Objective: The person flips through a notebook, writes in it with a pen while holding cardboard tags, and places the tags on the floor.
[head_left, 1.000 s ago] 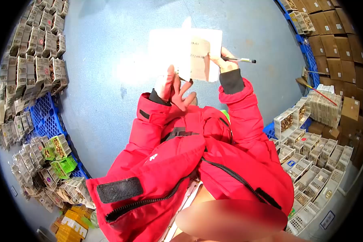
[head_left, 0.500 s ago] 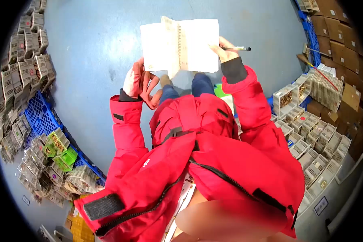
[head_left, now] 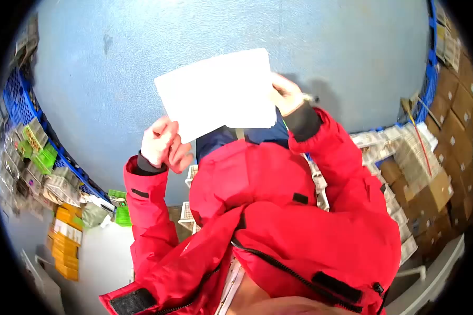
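Observation:
A spiral notebook (head_left: 218, 94) is spread out in front of me, its pages washed out to plain white by glare. My left hand (head_left: 165, 147) is at its lower left corner, fingers curled in and thumb side against the page edge. On the right edge, my right hand (head_left: 285, 95) grips the notebook with the thumb over the page. A pen (head_left: 311, 97) is also in that hand, its dark end sticking out to the right past the black cuff. The fingers behind the notebook are hidden.
Blue floor (head_left: 142, 31) lies ahead. White baskets (head_left: 383, 142) and stacked cardboard boxes (head_left: 452, 136) line the right side. At left are a blue plastic pallet (head_left: 21, 102), green baskets (head_left: 46, 157) and yellow boxes (head_left: 65, 249).
The notebook has come lower in view and tilted, its left side down. Its upright middle leaf no longer shows. My left hand's fingers have curled in, and my view has turned.

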Demonstrator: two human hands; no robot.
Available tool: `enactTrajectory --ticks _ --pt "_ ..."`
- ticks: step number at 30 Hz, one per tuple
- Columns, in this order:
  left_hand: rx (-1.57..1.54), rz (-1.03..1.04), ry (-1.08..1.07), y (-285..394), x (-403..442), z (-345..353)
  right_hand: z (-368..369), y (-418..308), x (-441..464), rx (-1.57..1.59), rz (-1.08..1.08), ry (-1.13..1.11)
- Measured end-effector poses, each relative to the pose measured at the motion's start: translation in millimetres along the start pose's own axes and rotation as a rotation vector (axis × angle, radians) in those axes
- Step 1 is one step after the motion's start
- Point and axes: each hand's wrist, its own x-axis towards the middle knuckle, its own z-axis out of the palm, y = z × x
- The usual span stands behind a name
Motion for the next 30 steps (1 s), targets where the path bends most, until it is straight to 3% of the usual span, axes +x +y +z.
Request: enactTrajectory --ticks 1,3,5,6,10,11,13,14,16,17,18,19,22,25,27,29,30 --pt "-0.071 -0.043 -0.027 -6 6 -3 -1 9 -1 0.078 0.043 -0.025" --pt "0.209 -0.049 0.127 -37 34 -36 -13 41 3 0.068 0.089 -0.069" --pt "0.267 0.03 0.038 -51 54 -45 -20 77 12 0.066 0.199 -0.051" --pt "0.067 -0.091 0.025 -51 47 -55 -10 81 15 0.013 0.194 -0.098" --pt "0.158 0.02 -0.089 -86 68 -92 -3 94 20 -0.054 0.244 -0.188" --pt "0.394 0.079 0.065 -99 80 -99 -5 101 25 -0.089 0.276 -0.208" --pt "0.044 -0.05 -0.081 -105 93 -98 -35 140 33 -0.442 0.015 -0.334" --pt "0.082 -0.048 -0.033 -114 105 -92 -54 156 36 -0.563 -0.086 -0.362" --pt "0.157 -0.061 0.075 -122 112 -89 -48 138 34 -0.694 -0.238 -0.272" --pt "-0.087 -0.071 0.005 -129 109 -93 -47 132 29 -0.762 -0.229 -0.173" --pt "-0.118 -0.015 -0.042 -144 107 -104 -47 125 25 -0.825 -0.212 -0.074" --pt "-0.139 0.059 -0.097 -150 107 -108 -45 112 23 -0.942 -0.201 0.021" --pt "0.092 0.062 0.068 -160 104 -95 -52 120 23 -0.976 -0.673 0.187" --pt "-0.007 0.132 -0.056 -177 100 -116 -14 134 36 -1.076 -0.865 0.11" --pt "0.022 0.285 0.188 -186 101 -115 10 146 36 -1.124 -0.776 0.06" --pt "0.03 0.475 0.395 -189 85 -126 41 153 36 -1.383 -0.53 -0.041" --pt "0.019 0.579 0.479 -192 71 -135 45 167 40 -1.388 -0.66 -0.055"
